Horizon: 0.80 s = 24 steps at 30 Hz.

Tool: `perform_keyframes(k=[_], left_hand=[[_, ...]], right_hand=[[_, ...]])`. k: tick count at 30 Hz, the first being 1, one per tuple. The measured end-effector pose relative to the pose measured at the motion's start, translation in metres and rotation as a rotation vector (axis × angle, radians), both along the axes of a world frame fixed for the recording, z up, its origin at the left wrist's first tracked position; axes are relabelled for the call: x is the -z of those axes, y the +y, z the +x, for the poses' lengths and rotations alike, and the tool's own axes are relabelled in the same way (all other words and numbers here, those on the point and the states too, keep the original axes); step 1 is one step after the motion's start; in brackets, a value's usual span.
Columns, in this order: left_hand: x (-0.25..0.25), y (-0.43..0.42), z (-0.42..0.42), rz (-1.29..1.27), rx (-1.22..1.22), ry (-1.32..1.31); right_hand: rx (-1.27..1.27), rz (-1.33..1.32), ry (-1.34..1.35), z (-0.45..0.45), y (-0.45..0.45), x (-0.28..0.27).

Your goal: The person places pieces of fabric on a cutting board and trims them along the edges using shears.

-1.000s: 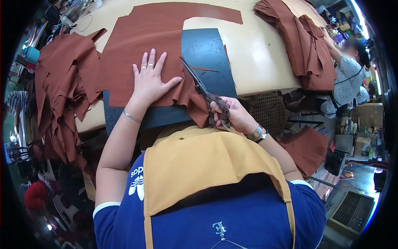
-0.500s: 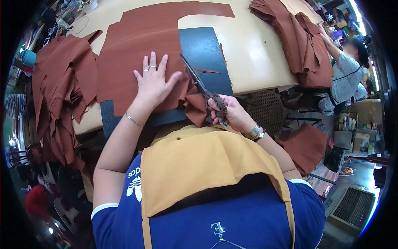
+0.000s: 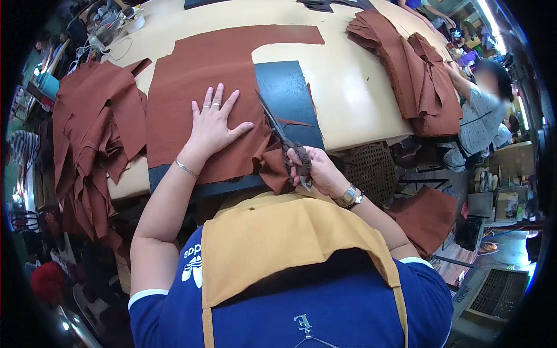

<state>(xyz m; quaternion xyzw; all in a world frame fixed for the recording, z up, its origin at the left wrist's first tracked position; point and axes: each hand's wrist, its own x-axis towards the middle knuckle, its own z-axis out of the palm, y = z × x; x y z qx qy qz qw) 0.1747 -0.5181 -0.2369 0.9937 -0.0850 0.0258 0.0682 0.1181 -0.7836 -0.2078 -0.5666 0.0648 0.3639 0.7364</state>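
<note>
- Cloth (image 3: 200,75) and table (image 3: 351,87) have dropped lower in my view.
- My left hand (image 3: 216,126) lies open on the cloth, itself over a dark board (image 3: 283,84).
- My right hand (image 3: 322,173) grips scissors (image 3: 281,133) at the cloth's edge.

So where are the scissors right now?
Near the middle of the head view, the scissors are in the right hand, blades at the right edge of the brown cloth.
</note>
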Motion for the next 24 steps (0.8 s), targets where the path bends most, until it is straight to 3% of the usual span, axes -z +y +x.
perform_keyframes(k=[24], left_hand=[[0.001,-0.029,-0.026,-0.006,-0.090,0.006]], right_hand=[[-0.024,-0.054,-0.037,0.009,-0.001,-0.005]])
